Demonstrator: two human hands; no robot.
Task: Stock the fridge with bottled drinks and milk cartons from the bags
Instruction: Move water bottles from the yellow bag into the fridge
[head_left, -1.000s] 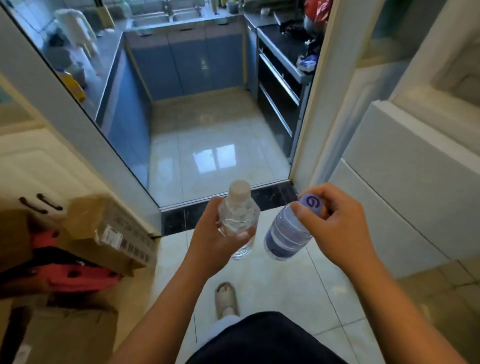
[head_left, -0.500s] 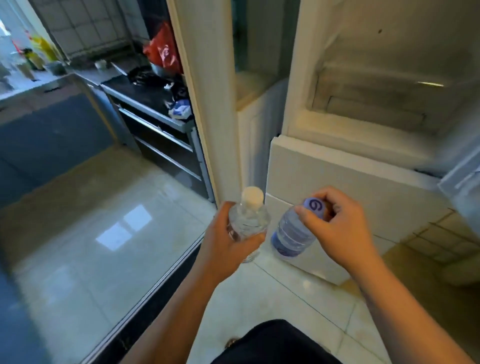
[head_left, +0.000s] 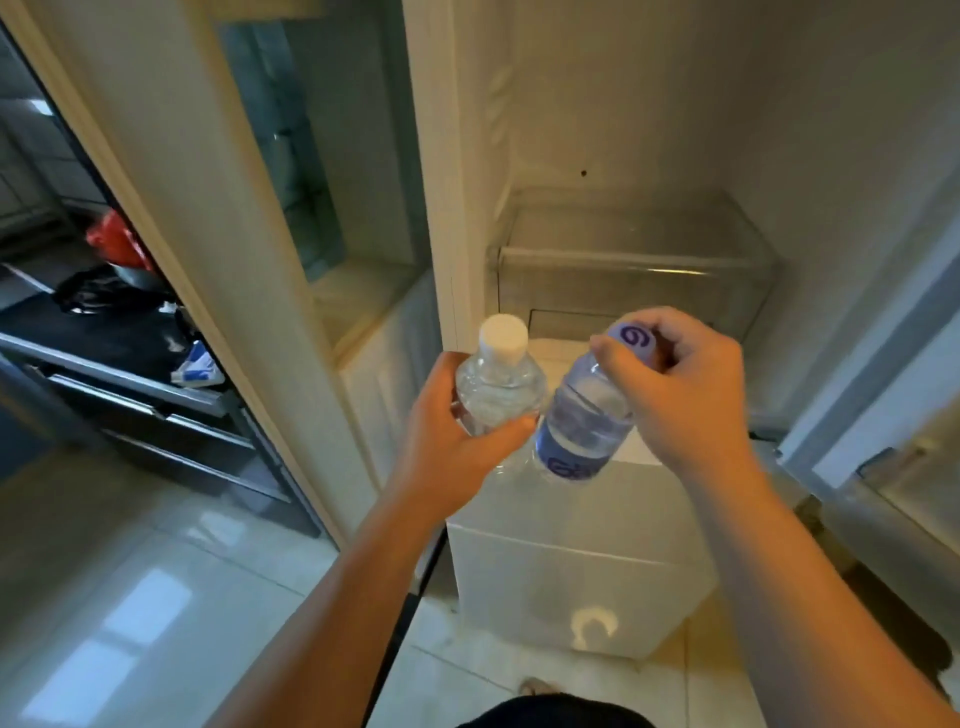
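While your left hand (head_left: 447, 441) grips the white-capped bottle (head_left: 496, 384) and right hand (head_left: 680, 395) the purple-capped bottle (head_left: 582, 426), centre frame, the fridge (head_left: 623, 104) stands open behind, drawer (head_left: 634, 280) nearest; the stove (head_left: 104, 332) has slid left.

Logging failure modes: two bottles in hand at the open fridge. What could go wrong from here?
1. The right hand pinches the purple-capped bottle up at its cap, and it hangs tilted; that grip may slip.
2. It hangs close beside the white-capped bottle in the left hand; they could knock together going in.
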